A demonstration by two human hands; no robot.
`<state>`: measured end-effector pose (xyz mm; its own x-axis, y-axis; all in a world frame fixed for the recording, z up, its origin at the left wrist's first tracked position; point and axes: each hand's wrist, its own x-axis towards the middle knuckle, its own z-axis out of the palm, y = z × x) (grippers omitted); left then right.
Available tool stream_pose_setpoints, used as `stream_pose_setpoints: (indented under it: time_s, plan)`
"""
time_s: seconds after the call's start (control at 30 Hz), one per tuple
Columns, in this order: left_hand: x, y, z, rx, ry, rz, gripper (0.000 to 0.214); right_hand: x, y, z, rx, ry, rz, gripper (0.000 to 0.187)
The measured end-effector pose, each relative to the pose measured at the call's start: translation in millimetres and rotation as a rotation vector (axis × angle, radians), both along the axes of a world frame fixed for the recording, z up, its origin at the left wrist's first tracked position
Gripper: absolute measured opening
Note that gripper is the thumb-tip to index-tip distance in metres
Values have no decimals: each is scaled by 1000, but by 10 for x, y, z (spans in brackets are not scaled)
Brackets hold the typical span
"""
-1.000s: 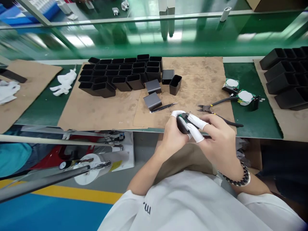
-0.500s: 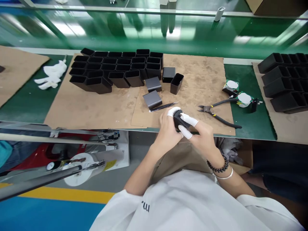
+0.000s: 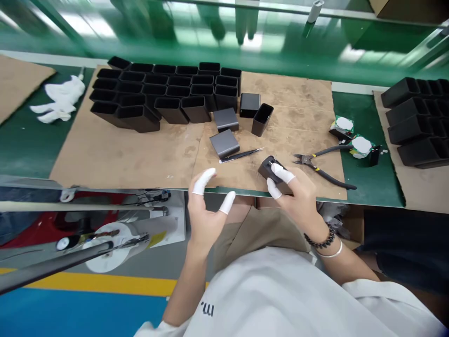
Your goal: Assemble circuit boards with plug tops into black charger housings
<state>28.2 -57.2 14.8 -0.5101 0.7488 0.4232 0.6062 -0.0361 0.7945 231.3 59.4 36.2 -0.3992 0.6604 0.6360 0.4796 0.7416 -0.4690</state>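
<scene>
In my right hand (image 3: 296, 192) is a black plastic housing (image 3: 269, 167), gripped between white-cotted fingertips near the table's front edge. Its end facing up shows small bright metal parts, too small to name. My left hand (image 3: 206, 215) is apart from it, thumb and index finger spread in white finger cots, holding nothing. Tweezers (image 3: 240, 155) lie on the cardboard just beyond, beside a dark grey case (image 3: 225, 143). Another grey case (image 3: 226, 120), a black case (image 3: 249, 105) and an open black sleeve (image 3: 262, 120) sit behind. Diagonal cutters (image 3: 308, 160) lie spread to the right.
Rows of open black sleeves (image 3: 168, 91) stand at the back left of the cardboard (image 3: 154, 159). Circuit boards (image 3: 361, 146) with white round pads lie right of the cutters. More black sleeves (image 3: 417, 121) stand far right. White gloves (image 3: 61, 99) lie at left.
My left hand has let go of the black housing and moved left, its fingers opening. The right hand keeps the housing, now slightly farther right in view. The view has shifted slightly.
</scene>
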Motion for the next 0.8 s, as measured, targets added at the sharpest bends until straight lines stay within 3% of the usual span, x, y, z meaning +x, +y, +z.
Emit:
stream_pose_setpoints:
  time_s: [0.07,0.13,0.2,0.3,0.4,0.5,0.6,0.8]
  plan:
    - [112,64,-14,2,10,-57,51,-26,39,-48,-119,-1,6,18]
    - [264,156,-37,-14,-16,-154,63,-54,36,-58,-341,111,20,18]
    - [430,268,-52,23,-74,-261,76,-84,-21,-31,-673,357,61,26]
    - [620,412,8,192,-187,-306,75,-118,-161,41,-1251,673,158,36]
    - [675,464,197,192,-270,-271,74,-114,-255,100,-1615,795,251,37]
    - [640,449,412,40,-328,-280,80,-70,-262,115,-1797,861,303,34]
    - [601,434,546,-13,-402,-287,90,-21,-237,89,-1892,911,338,22]
    - [598,429,590,-52,-525,-257,103,29,-255,-4,-1854,886,424,23]
